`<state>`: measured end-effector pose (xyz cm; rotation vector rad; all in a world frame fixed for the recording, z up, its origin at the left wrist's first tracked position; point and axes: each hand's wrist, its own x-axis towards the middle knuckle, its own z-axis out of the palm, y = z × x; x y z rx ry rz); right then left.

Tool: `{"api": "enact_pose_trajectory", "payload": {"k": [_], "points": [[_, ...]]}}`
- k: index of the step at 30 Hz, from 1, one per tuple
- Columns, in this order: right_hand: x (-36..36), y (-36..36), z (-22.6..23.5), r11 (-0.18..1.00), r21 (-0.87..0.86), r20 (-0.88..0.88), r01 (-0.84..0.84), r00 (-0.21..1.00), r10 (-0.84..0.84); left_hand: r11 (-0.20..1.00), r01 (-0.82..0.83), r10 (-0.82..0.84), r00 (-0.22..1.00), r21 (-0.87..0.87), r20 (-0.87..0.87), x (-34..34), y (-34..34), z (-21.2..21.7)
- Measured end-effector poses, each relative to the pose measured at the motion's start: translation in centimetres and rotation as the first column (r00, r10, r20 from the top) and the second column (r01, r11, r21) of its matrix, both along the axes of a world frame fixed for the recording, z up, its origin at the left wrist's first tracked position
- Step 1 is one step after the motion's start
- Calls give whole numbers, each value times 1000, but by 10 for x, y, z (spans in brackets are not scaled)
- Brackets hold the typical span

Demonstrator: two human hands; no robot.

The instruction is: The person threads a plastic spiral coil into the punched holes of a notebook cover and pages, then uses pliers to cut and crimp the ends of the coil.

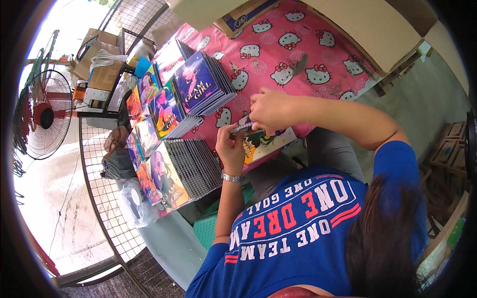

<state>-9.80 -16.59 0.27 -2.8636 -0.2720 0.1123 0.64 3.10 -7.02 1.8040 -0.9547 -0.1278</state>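
A spiral notebook (270,144) with a pale yellow illustrated cover lies near my lap at the table's near edge. My left hand (231,148), with a metal watch at the wrist, is closed on the left end of its bound edge. Over the same edge my right hand (273,110) is closed, its fingertips at the wire binding (243,127); the hand itself hides part of what they grip. To the left stand a stack of purple-covered notebooks (196,82) and a stack of pale-covered ones (166,179), with more notebooks between them.
A pink patterned cloth (261,67) covers the table, with a dark grey flat object (300,65) on it. Cardboard boxes (365,35) stand at the far side. A fan (45,117) and wire mesh (102,184) are at the left; a green stool (207,230) sits below the table.
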Motion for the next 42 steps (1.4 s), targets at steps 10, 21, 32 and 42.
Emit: {"api": "enact_pose_trajectory", "payload": {"k": [10, 21, 32, 42], "points": [[-5, 31, -23, 985, 12, 331, 170, 929, -164, 998, -5, -2, 995, 67, 99, -12, -2, 12], [-9, -93, -31, 682, 156, -169, 714, 700, -694, 989, 107, -138, 919, 104, 370, -20, 4, 8], [-55, -87, -125, 382, -78, 126, 921, 390, -912, 968, 175, -202, 969, 177, 143, -5, -10, 22], [-1, -36, -41, 736, 670, -84, 102, 995, -61, 939, 340, -329, 934, 61, -141, 22, -11, 11]]}}
